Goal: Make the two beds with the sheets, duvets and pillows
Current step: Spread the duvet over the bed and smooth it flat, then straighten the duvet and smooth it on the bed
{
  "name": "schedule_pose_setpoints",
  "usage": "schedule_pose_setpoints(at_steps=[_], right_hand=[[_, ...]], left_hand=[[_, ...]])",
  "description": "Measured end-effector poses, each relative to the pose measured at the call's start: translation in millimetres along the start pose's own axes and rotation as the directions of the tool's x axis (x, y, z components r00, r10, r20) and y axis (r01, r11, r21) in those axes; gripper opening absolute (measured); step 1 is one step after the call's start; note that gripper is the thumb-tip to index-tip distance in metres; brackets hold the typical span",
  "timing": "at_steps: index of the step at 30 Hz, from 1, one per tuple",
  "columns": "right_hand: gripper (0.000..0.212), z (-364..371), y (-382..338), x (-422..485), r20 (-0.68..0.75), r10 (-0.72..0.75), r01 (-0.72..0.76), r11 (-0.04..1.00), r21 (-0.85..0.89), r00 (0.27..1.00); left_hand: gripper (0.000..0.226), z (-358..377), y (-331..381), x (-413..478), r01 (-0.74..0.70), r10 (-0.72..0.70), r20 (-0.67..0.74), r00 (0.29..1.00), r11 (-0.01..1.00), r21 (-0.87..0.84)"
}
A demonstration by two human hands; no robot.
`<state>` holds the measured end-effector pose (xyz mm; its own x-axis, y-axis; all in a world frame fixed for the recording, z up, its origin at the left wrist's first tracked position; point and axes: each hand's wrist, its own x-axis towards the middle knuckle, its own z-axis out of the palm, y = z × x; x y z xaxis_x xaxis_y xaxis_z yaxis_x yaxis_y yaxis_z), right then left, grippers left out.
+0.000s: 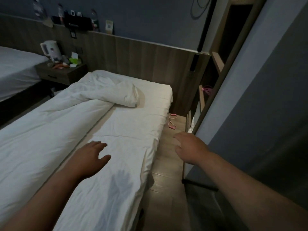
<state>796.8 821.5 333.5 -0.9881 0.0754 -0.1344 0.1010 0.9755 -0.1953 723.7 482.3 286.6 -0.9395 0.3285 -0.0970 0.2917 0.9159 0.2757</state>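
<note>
Hovering left hand point(90, 157) (empty) over sheet point(131, 125)

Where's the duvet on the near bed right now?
In the head view the duvet lies bunched along the left half of the near bed, its top corner folded over toward the wooden headboard, leaving the sheet bare on the right.

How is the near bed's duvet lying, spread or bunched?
Not spread: the duvet covers only the left half, its top end rumpled over; the sheet beside it lies bare.
</note>
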Motion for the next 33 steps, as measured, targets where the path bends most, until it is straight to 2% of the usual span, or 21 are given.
schedule_pose_setpoints(at_steps=[5, 10, 13, 17, 23, 33], right_hand=[[0.038, -14, 59, 59, 0.004, -0.035, 0.035, 0.999, 0.005, 0.999], [0.029, -39, 121, 133, -0.071, -0.128, 0.131, 0.991, 0.028, 0.989], [0.039, -58, 154, 176, -0.093, -0.186, 0.19, 0.981, 0.028, 0.978], [0.049, -73, 179, 233, -0.043, -0.235, 0.235, 0.972, 0.005, 0.971], [0.052, -68, 179, 337, 0.016, -0.31, 0.31, 0.951, -0.005, 0.951], [0.051, -53, 152, 552, 0.144, -0.377, 0.383, 0.924, -0.019, 0.915]], left_hand=[[0.057, -6, 63, 73, 0.01, -0.009, -0.028, 1.0, 1.0, 0.024], [0.059, -9, 118, 137, 0.072, -0.071, -0.049, 0.996, 0.997, 0.025], [0.063, -12, 142, 173, 0.145, -0.145, -0.06, 0.988, 0.989, 0.007], [0.064, -11, 168, 212, 0.212, -0.213, -0.082, 0.974, 0.977, -0.016], [0.062, -10, 154, 279, 0.307, -0.306, -0.057, 0.95, 0.952, 0.004], [0.064, -8, 93, 460, 0.403, -0.408, -0.052, 0.911, 0.911, -0.084]])
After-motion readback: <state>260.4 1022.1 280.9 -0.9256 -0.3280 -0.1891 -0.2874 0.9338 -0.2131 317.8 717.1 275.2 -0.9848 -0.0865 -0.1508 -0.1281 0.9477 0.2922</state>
